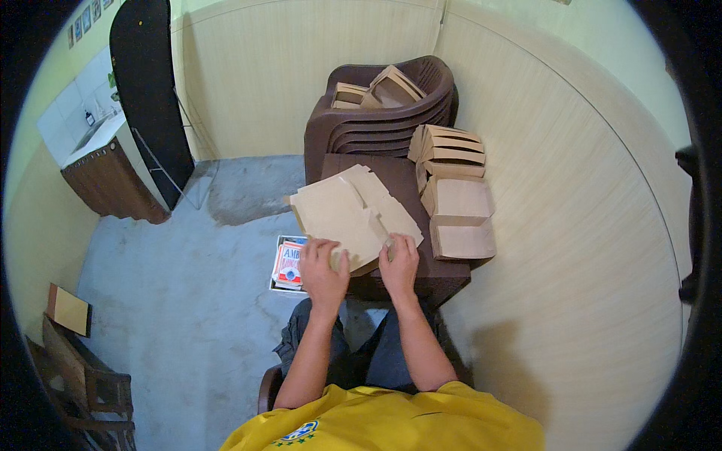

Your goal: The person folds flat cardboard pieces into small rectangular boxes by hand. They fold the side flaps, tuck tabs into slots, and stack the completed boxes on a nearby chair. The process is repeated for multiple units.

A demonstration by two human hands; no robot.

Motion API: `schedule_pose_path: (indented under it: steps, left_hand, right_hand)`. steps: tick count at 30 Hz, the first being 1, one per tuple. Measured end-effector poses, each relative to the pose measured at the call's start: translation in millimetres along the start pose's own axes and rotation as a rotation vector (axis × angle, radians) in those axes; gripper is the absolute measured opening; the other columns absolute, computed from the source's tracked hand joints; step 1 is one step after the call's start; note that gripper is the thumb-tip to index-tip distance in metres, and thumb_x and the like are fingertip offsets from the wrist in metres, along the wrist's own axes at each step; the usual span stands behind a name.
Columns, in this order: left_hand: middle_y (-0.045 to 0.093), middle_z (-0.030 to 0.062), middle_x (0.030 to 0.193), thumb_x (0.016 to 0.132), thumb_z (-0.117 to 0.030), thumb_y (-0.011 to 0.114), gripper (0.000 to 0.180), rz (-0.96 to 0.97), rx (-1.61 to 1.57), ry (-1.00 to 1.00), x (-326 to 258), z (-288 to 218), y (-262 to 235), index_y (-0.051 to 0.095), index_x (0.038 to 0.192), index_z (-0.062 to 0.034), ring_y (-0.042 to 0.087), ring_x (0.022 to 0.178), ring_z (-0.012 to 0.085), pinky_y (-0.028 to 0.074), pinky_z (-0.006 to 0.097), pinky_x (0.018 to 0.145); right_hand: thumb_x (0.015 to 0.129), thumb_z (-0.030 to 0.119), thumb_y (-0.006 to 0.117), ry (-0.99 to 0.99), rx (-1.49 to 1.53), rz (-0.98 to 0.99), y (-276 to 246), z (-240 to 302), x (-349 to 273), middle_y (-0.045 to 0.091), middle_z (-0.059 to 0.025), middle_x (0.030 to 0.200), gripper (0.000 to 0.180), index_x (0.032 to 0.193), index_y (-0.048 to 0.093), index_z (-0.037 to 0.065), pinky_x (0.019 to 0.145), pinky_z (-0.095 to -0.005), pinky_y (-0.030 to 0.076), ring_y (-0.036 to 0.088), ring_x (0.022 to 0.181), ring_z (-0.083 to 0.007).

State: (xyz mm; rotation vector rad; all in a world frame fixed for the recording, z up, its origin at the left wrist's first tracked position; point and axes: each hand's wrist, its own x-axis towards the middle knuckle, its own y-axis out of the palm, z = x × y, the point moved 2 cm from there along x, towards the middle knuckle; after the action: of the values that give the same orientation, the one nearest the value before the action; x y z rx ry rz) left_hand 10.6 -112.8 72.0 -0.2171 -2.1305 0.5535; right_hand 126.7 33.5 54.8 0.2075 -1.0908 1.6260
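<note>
A flat brown cardboard box blank (338,203), creased and with cut flaps, lies at a slant on a dark brown plastic table (444,276) in front of me. My left hand (323,274) is at its near left edge, with thumb and fingers apart over the cardboard. Near the blank's right corner, my right hand (399,263) has its fingers bent and closed on the edge beside a raised flap. More cardboard shows under the blank's near edge.
Folded cardboard boxes (460,199) line the table's right side. Stacked brown plastic chairs (361,128) behind it hold more boxes (395,89). An open carton (288,263) with printed packets sits left of the table. A wall (571,225) rises at the right.
</note>
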Motion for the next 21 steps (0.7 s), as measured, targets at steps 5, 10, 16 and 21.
schedule_pose_path:
  steps: [5,10,16,21]
  left_hand:
    - [0.068,0.0128,0.103,0.094,-0.023,0.08,0.037,-0.018,-0.098,-0.438,-2.0,58.4,-7.2,0.072,0.124,-0.0029,0.068,0.088,0.0294,0.056,0.043,0.079]
    - [0.065,0.0083,0.091,0.095,-0.018,0.076,0.032,0.115,-0.296,-0.593,-26.0,53.1,0.1,0.07,0.123,-0.0032,0.066,0.083,0.0232,0.054,0.037,0.075]
    - [0.063,0.0179,0.112,0.095,-0.006,0.07,0.038,0.214,-0.19,-0.12,-15.3,19.8,7.2,0.072,0.132,-0.0097,0.066,0.099,0.036,0.055,0.045,0.088]
    - [0.064,0.0196,0.111,0.1,-0.015,0.067,0.036,0.57,-0.312,-0.261,-15.2,20.9,25.7,0.073,0.135,-0.011,0.066,0.102,0.0365,0.055,0.044,0.094]
  right_hand:
    - [0.084,0.014,0.077,-0.197,0.031,0.142,-10.8,22.4,-7.3,0.069,-0.0126,0.108,0.027,0.11,0.074,0.005,0.104,-0.0523,0.047,0.057,0.117,-0.0393]
    - [0.082,0.016,0.077,-0.142,0.083,0.311,-1.8,30.1,-11.3,0.069,-0.011,0.112,0.033,0.113,0.074,0.007,0.099,-0.0505,0.049,0.059,0.115,-0.0359]
    - [0.081,0.012,0.076,-0.246,0.085,0.42,-5.3,33.6,-15.5,0.067,-0.0122,0.106,0.036,0.117,0.073,0.005,0.099,-0.0485,0.051,0.059,0.113,-0.0366]
    - [0.081,0.012,0.077,-0.032,0.131,0.482,5.1,23.1,-22.4,0.068,-0.0139,0.108,0.041,0.12,0.073,0.003,0.095,-0.0468,0.055,0.066,0.107,-0.0363]
